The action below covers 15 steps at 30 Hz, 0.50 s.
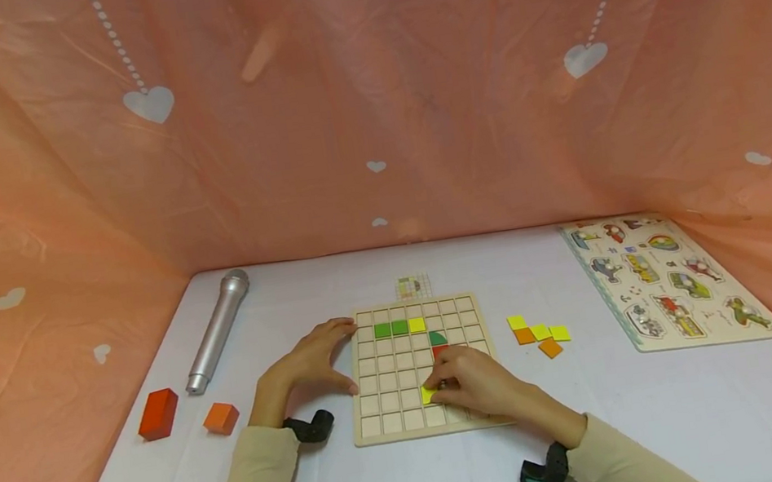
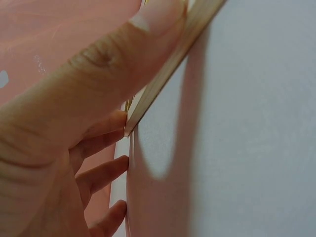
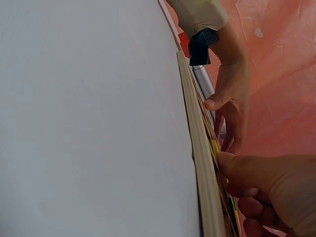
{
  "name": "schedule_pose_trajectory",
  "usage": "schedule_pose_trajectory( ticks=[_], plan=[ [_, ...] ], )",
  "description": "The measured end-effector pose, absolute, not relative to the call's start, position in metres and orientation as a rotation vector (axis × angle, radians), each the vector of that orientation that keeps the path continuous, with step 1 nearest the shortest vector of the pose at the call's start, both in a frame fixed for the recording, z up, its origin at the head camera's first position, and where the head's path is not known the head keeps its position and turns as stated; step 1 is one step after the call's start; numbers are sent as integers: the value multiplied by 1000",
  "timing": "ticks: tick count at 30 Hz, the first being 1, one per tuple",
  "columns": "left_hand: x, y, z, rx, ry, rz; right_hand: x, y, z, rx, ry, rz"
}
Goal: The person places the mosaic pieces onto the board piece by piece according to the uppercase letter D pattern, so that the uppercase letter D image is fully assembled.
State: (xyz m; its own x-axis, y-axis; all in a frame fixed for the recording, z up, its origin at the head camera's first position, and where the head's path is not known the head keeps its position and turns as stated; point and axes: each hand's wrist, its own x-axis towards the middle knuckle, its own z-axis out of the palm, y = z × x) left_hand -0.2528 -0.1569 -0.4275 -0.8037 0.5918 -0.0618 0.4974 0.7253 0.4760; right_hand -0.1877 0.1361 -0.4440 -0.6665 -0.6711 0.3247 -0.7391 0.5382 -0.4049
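A wooden grid board lies flat on the table. My left hand rests at its left edge, thumb and fingers spread along the side; the thumb touches the edge in the left wrist view. Over the lower middle of the grid, my right hand pinches a yellow square tile at a cell. Two green tiles and a yellow tile sit in an upper row. A green quarter-round piece sits above a red piece, which the right hand partly covers.
Several loose yellow and orange tiles lie right of the board. Behind it is a small pattern card. On the left are a silver microphone, a red block and an orange block. A picture puzzle board lies far right.
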Motion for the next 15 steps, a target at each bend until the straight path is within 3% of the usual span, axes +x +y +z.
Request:
schedule_pose_trajectory(
  ticks=[15],
  plan=[
    [-254, -157, -430, 866, 2731, 655, -199, 153, -430, 1133, -2608, 916]
  ],
)
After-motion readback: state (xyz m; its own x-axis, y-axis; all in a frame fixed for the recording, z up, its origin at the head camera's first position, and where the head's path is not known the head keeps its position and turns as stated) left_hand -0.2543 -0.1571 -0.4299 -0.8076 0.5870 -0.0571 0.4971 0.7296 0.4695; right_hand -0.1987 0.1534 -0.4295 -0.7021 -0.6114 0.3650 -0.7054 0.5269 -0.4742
